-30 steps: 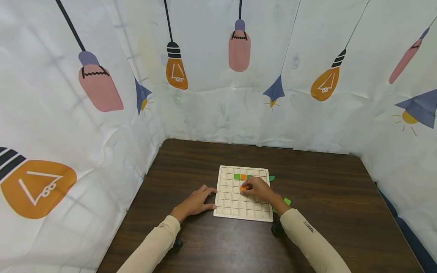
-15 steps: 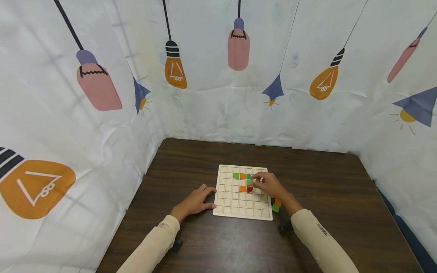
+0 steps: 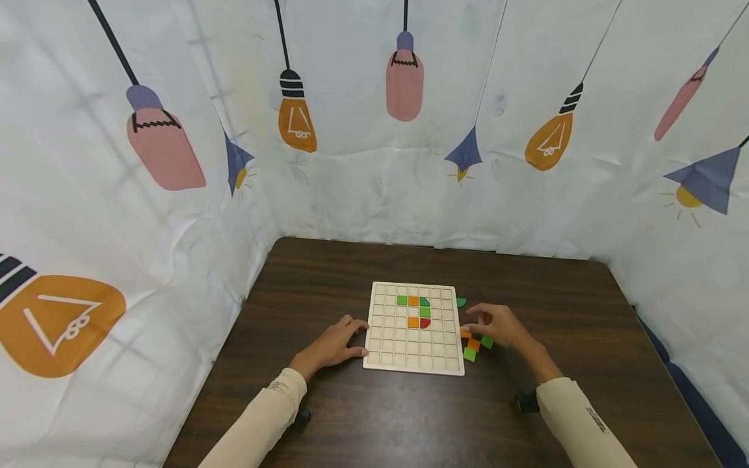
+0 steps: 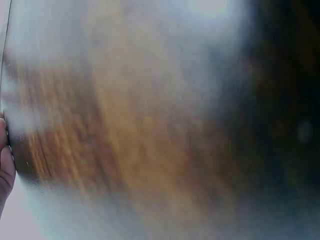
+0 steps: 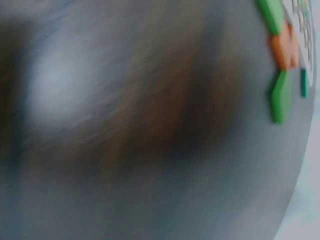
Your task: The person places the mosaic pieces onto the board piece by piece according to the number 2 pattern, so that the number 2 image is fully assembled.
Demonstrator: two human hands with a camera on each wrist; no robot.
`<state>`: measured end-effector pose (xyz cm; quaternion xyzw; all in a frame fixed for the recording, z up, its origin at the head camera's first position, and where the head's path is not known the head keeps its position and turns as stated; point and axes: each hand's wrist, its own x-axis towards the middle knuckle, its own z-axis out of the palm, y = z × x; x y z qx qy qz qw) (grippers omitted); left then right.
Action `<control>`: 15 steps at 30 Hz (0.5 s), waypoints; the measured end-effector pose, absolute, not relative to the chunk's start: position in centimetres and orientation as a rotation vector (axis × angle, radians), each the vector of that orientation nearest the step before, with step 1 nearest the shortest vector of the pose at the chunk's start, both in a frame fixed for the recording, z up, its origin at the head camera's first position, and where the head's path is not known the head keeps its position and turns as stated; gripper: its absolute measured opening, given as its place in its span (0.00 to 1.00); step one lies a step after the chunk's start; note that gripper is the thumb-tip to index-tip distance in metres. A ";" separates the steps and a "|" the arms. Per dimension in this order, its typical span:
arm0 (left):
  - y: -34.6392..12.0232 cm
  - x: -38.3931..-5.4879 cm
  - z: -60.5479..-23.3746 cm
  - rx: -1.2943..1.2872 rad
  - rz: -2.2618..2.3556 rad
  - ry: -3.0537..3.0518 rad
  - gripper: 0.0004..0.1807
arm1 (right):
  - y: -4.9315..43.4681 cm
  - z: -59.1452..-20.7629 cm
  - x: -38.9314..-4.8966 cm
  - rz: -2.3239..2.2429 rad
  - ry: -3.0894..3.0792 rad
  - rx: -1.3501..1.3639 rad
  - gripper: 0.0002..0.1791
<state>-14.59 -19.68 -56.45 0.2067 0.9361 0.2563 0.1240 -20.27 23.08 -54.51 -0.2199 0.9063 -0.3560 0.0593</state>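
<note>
Six coloured tiles (image 3: pixel 424 312) sat in the upper-middle cells of the gridded board (image 3: pixel 393 351), with most cells bare, so the laying-out looked only partly done. Loose green and orange tiles (image 3: pixel 470 354) lay off its right edge, a teal piece (image 3: pixel 461 302) farther up. The right hand (image 3: pixel 497 324) hung over them, thumb and forefinger parted; whether the thumb touched orange could not be told. The left hand (image 3: pixel 333 346), fingers spread, met the board's left edge on the dark table (image 3: pixel 538 292).
</note>
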 end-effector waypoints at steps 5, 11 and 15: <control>-19.6 -14.7 -56.5 0.602 0.735 2.731 0.33 | 25.3 -55.4 -18.7 -1.021 2.727 -0.620 0.32; -19.6 -14.7 -56.3 0.603 0.742 2.725 0.34 | 26.9 -56.1 -17.6 -0.972 2.707 -0.524 0.37; -19.6 -14.7 -56.3 0.607 0.740 2.725 0.33 | 27.6 -56.8 -17.4 -0.928 2.735 -0.527 0.39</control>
